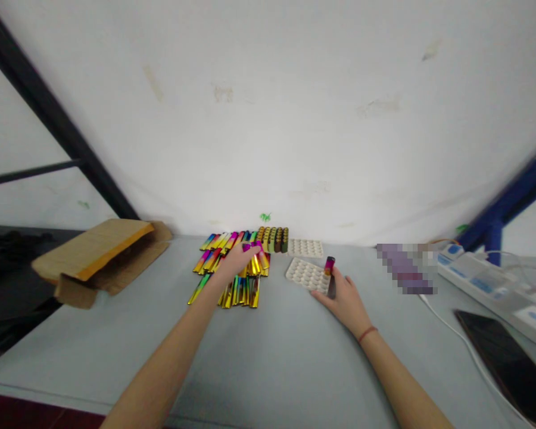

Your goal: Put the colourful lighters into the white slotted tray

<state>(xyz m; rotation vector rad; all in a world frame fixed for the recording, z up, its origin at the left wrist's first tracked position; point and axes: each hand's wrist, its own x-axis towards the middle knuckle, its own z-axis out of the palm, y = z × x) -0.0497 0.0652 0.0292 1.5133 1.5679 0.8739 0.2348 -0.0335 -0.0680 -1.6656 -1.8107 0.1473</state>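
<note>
My left hand (242,257) is closed around the end of a shiny purple tube (251,245), over rows of metallic rainbow-and-gold tubes (239,292) lying on the table. How many tubes it grips is unclear. At the near right corner of a white tray with rows of round cups (307,275), my right hand (345,301) has its thumb along the front edge and its fingers at the side. One purple-and-gold tube (329,266) stands upright at that tray's right corner, touching the index fingertip. Behind lies a second white cupped tray (306,248).
A block of upright dark-and-gold tubes (274,239) stands by the wall. An open cardboard box (102,253) lies at left. On the right are a power strip (495,292), a white cable (455,333), a dark phone (509,363) and a pixelated purple item (404,268).
</note>
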